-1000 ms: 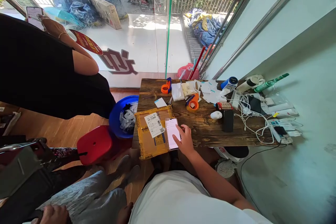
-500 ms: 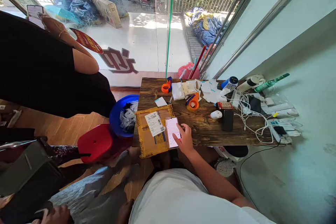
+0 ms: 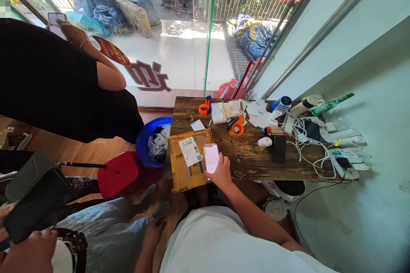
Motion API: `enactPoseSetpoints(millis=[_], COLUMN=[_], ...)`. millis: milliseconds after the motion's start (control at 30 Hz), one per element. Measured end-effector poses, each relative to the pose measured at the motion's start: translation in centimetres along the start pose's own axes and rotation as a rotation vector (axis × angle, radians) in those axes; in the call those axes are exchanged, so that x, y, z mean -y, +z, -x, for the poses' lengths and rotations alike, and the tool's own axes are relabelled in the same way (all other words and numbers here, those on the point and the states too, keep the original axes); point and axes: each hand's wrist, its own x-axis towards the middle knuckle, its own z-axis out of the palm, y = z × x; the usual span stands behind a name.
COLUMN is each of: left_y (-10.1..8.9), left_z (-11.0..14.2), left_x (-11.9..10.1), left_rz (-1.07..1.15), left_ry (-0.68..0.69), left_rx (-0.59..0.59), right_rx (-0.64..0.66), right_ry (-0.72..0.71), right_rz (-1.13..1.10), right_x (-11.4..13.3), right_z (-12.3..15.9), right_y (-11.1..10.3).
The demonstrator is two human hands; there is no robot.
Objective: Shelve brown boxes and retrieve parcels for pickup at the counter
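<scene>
My right hand (image 3: 221, 173) is closed round the lower end of a white-screened phone (image 3: 211, 157) and holds it just above the near edge of the dark wooden table (image 3: 253, 160). Touching the phone on its left lies a flat yellow parcel (image 3: 185, 169) with a white shipping label (image 3: 190, 151); it overhangs the table's front edge. My left hand does not show. A bare forearm (image 3: 150, 241) runs along the bottom edge beside grey cloth, and its hand is hidden.
A person in black (image 3: 57, 89) stands at the left holding up a phone. Another person's hand (image 3: 30, 251) holds a black bag at lower left. A red stool (image 3: 120, 175) and a blue bin (image 3: 150, 140) stand by the table. Tape dispensers (image 3: 236, 127), papers and chargers with cables (image 3: 320, 145) cover the far table.
My right hand went from resting fingers on the flat-lying phone to gripping it and raising it slightly. The black bag at the left has moved up and further into view.
</scene>
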Motion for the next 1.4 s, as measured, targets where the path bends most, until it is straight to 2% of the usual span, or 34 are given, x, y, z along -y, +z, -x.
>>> enactPoseSetpoints(millis=[33,100,200,267,333,400,467,533,600,667,733,800,900,1033,1133,1233,1300,1400], left_y=[1.3,2.5,2.6,2.7,3.6,4.9,6.2,7.1,7.3,7.1,6.7,6.4,6.2,6.3,6.7,6.9,6.8,6.4], left_z=[-0.9,-2.5,-3.4,-3.0,-2.5,-2.1,-1.9,-1.7,-1.4,-0.9,-0.4,0.0,0.1,-0.1,-0.4,-0.6,-0.4,0.0], left_x=[-0.6,-2.2,-6.3,-9.8,-13.1,-15.5,-16.7,-16.8,-16.5,-16.2,-16.1,-16.1,-16.0,-15.4,-14.9,-14.4,-14.3,-14.5], left_rz=[0.006,0.020,0.026,0.069,0.286,0.602,0.881,1.062,1.153,1.162,1.140,1.111,1.087,1.127,1.192,1.219,1.211,1.165], left_ry=[0.024,0.076,0.179,0.315,0.420,0.396,0.371,0.425,0.476,0.442,0.372,0.320,0.284,0.275,0.291,0.339,0.361,0.350], left_rx=[-0.013,-0.049,-0.059,-0.026,0.056,0.212,0.356,0.427,0.459,0.529,0.594,0.619,0.636,0.718,0.678,0.643,0.647,0.602], right_rx=[0.006,0.019,0.010,-0.019,-0.026,-0.012,-0.009,0.019,0.125,0.264,0.341,0.344,0.317,0.332,0.398,0.592,0.710,0.769], right_ry=[0.017,0.039,0.021,-0.027,-0.090,-0.142,-0.166,-0.170,-0.136,-0.036,0.081,0.137,0.140,0.169,0.207,0.254,0.229,0.140], right_rz=[-0.027,-0.102,-0.184,-0.239,-0.332,-0.439,-0.522,-0.624,-0.811,-1.031,-1.151,-1.149,-1.093,-1.189,-1.261,-1.330,-1.349,-1.349], right_x=[-0.1,-0.3,0.1,1.5,3.5,5.7,7.4,8.2,8.0,7.4,6.8,6.6,6.7,6.9,6.8,6.3,6.1,6.0], right_z=[-0.1,-0.4,-0.5,0.0,1.0,2.2,3.2,3.8,3.8,3.4,2.8,2.4,2.4,2.8,3.1,3.5,3.9,4.4], right_y=[0.1,-0.3,-2.0,-3.7,-5.4,-6.9,-7.9,-8.3,-8.3,-7.9,-7.3,-6.7,-6.0,-5.9,-6.4,-7.2,-8.0,-9.0])
